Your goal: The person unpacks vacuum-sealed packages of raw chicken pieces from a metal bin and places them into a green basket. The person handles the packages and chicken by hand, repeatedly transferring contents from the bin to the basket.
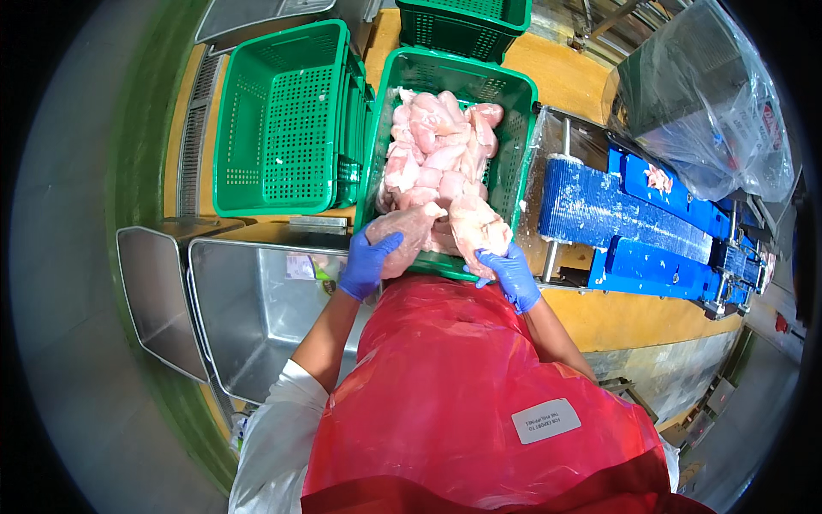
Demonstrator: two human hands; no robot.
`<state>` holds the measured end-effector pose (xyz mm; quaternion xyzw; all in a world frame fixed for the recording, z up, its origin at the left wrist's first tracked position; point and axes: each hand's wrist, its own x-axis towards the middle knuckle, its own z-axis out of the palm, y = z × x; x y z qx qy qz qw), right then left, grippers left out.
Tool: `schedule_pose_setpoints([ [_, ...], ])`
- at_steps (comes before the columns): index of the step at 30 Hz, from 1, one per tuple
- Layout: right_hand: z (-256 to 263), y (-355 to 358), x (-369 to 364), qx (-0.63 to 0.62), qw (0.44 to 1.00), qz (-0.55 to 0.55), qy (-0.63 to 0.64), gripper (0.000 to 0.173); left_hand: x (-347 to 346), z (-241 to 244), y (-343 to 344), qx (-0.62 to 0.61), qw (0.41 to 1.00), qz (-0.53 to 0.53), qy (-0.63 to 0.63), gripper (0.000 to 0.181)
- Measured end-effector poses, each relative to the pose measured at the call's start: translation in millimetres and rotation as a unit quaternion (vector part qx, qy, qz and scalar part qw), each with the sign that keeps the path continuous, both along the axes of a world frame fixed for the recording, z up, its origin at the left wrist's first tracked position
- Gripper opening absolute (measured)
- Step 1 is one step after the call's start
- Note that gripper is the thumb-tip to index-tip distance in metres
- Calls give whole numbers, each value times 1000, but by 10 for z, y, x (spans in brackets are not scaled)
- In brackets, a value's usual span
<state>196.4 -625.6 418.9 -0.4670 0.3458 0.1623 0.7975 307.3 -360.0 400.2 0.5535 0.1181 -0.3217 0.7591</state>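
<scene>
Both of my hands wear blue gloves. My left hand grips a raw chicken breast piece at the near left corner of a green perforated crate. In my right hand is a second raw chicken piece, paler and yellowish on its surface. Both pieces are over the crate's near end. Beyond them a heap of raw chicken meat fills much of the crate's floor. The crate's near rim lies against my red plastic apron.
On the right, a conveyor with a blue ribbed belt carries meat scraps on its side guard; a plastic-covered machine stands behind. Left are a green crate and a steel bin. Another green crate stands at the back.
</scene>
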Motion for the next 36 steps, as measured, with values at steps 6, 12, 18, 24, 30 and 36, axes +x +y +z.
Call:
schedule_pose_setpoints([
  [6, -8, 4, -73, -9, 999, -32, -2, 26, -101, -4, -141, 37, 999, 17, -15, 43],
  [12, 118, -16, 35, 77, 997, -20, 10, 27, -92, -425, -226, 140, 979, -59, -140, 50],
  [18, 224, 1, 36, 35, 990, 127, -56, 32, 65, -151, -491, 90, 964, -169, -185, 51],
  [24, 395, 49, 127, -32, 975, 212, -60, 44, 290, 175, -413, 5, 947, -317, -43, 51],
  [30, 260, 320, 17, -147, 977, 10, -154, 59, 183, 303, -597, -149, 970, -194, -8, 54],
  [36, 318, 338, 92, -276, 939, 27, -202, 45, -10, 372, -798, -166, 983, -76, -3, 44],
])
